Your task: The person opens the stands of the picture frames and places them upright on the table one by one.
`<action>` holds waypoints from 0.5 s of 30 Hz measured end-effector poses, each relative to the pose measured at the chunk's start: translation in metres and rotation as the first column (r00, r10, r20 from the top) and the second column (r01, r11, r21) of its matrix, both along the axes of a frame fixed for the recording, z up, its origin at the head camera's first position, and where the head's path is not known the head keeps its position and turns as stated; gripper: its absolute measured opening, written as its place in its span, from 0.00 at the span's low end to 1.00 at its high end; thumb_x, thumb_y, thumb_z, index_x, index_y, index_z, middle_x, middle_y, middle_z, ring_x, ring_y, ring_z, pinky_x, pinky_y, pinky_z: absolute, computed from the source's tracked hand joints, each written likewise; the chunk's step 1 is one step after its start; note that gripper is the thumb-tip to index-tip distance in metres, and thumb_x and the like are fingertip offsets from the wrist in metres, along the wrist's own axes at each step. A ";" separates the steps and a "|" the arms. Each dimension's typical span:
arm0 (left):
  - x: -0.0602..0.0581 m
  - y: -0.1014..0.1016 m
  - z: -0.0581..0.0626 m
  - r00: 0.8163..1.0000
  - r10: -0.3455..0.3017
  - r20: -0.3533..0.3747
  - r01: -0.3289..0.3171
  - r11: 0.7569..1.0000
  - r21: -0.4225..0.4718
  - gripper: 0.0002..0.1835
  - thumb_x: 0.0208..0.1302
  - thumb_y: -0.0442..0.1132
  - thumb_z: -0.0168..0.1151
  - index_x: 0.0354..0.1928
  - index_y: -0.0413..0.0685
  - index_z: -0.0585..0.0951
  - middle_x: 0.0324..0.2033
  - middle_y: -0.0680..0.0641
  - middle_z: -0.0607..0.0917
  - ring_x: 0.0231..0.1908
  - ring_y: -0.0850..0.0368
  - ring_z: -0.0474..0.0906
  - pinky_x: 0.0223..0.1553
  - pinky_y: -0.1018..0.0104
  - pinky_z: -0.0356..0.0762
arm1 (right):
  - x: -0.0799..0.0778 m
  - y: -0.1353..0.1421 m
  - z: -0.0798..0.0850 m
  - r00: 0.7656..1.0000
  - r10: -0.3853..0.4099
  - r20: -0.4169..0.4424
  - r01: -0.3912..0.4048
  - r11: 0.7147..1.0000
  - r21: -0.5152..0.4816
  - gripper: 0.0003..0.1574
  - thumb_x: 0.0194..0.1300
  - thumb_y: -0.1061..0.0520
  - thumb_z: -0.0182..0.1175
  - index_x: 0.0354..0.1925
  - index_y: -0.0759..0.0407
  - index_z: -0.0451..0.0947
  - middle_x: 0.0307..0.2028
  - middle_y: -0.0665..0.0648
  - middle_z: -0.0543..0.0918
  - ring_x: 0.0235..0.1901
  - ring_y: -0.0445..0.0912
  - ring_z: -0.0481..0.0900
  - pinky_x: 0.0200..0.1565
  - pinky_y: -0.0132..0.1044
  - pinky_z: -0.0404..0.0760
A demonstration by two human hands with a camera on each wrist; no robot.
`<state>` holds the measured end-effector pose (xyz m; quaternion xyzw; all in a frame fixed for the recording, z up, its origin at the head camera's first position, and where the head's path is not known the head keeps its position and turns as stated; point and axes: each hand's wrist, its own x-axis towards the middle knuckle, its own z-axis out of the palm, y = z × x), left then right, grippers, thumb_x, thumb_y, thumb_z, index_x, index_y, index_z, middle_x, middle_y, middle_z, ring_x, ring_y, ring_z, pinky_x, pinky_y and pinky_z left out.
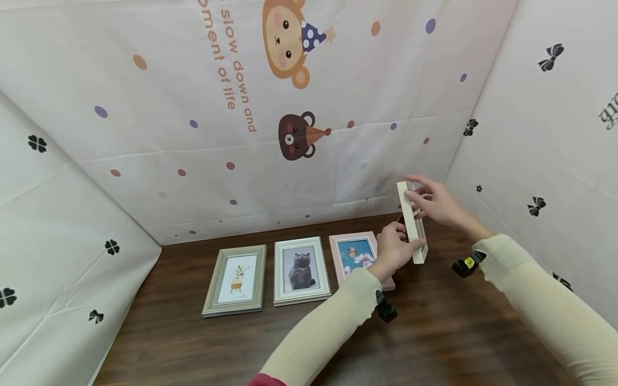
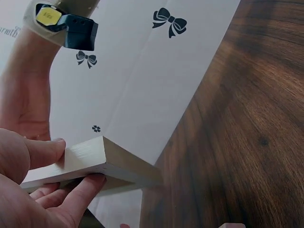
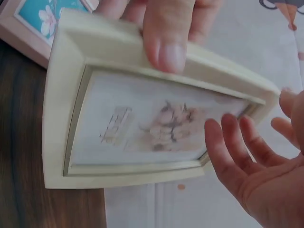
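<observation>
A cream picture frame [image 1: 408,214] is held up on edge above the right part of the table, its glazed front turned to the right. My left hand [image 1: 393,246] pinches its lower long side, the thumb [image 3: 166,38] over the front border and the fingers behind. My right hand [image 1: 436,203] is at the frame's upper end with relaxed, spread fingers; in the right wrist view those fingers [image 3: 232,142] overlap the glass. Behind the glass is a blurred print [image 3: 173,126] of a brownish drawing with lettering.
Three frames lie face up in a row on the dark wood table [image 1: 169,343]: a beige one with a plant print [image 1: 236,281], a white one with a grey cat [image 1: 301,271], and a pink one with flowers [image 1: 357,257], partly hidden by the left hand. Patterned cloth walls [image 1: 169,134] enclose the table.
</observation>
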<state>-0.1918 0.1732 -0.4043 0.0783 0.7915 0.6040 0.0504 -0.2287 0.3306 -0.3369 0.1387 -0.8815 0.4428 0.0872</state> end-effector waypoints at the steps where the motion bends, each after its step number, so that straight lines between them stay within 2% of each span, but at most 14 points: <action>1: -0.001 0.000 -0.001 1.000 -0.009 0.003 0.009 1.000 0.009 0.17 0.55 0.39 0.81 0.40 0.49 0.80 0.32 0.53 0.86 0.32 0.65 0.84 0.32 0.68 0.84 | 0.000 0.003 -0.001 1.000 -0.009 -0.001 0.009 1.000 -0.013 0.34 0.80 0.53 0.54 0.77 0.60 0.61 0.50 0.77 0.79 0.35 0.48 0.85 0.31 0.45 0.88; 4: -0.004 -0.003 -0.004 0.999 -0.039 0.006 0.039 0.999 0.038 0.17 0.57 0.37 0.79 0.44 0.47 0.80 0.36 0.50 0.88 0.36 0.62 0.86 0.35 0.66 0.85 | -0.001 0.013 -0.002 0.997 -0.080 -0.018 0.080 0.997 -0.003 0.32 0.81 0.53 0.52 0.76 0.62 0.61 0.54 0.79 0.77 0.35 0.48 0.85 0.30 0.37 0.87; 6: -0.006 -0.005 -0.006 0.998 -0.054 0.014 0.053 0.997 0.060 0.17 0.58 0.35 0.78 0.46 0.47 0.80 0.39 0.49 0.89 0.38 0.61 0.86 0.36 0.65 0.86 | -0.002 0.021 -0.005 0.992 -0.126 -0.030 0.127 0.991 0.045 0.32 0.81 0.55 0.52 0.76 0.64 0.61 0.54 0.80 0.77 0.36 0.52 0.85 0.30 0.35 0.86; 8: -0.008 -0.008 -0.008 0.997 -0.070 0.028 0.067 0.994 0.088 0.16 0.59 0.33 0.77 0.46 0.47 0.80 0.40 0.48 0.89 0.38 0.60 0.87 0.37 0.64 0.86 | -0.003 0.027 -0.008 0.986 -0.161 -0.038 0.164 0.980 0.113 0.32 0.80 0.57 0.52 0.76 0.66 0.60 0.55 0.80 0.77 0.41 0.59 0.84 0.35 0.40 0.86; 11: -0.010 -0.012 -0.011 0.994 -0.095 0.051 0.087 0.988 0.126 0.16 0.60 0.31 0.75 0.46 0.49 0.80 0.40 0.48 0.90 0.38 0.59 0.87 0.37 0.63 0.86 | -0.005 0.038 -0.015 0.983 -0.181 -0.018 0.181 0.964 0.197 0.35 0.80 0.56 0.52 0.77 0.69 0.56 0.57 0.83 0.74 0.50 0.71 0.79 0.44 0.55 0.84; 13: -0.012 -0.016 -0.013 0.992 -0.114 0.063 0.104 0.984 0.143 0.15 0.62 0.31 0.74 0.47 0.49 0.80 0.40 0.49 0.90 0.38 0.59 0.87 0.38 0.62 0.86 | -0.006 0.045 -0.021 0.983 -0.178 0.036 0.166 0.962 0.217 0.39 0.81 0.54 0.50 0.78 0.69 0.50 0.59 0.84 0.71 0.53 0.74 0.76 0.46 0.60 0.83; 15: -0.014 -0.021 -0.017 0.989 -0.133 0.068 0.121 0.981 0.155 0.14 0.64 0.30 0.72 0.47 0.50 0.80 0.40 0.49 0.89 0.39 0.57 0.87 0.39 0.60 0.86 | -0.006 0.050 -0.026 0.980 -0.165 0.115 0.140 0.970 0.199 0.42 0.82 0.52 0.49 0.80 0.69 0.45 0.60 0.85 0.69 0.53 0.75 0.77 0.45 0.58 0.85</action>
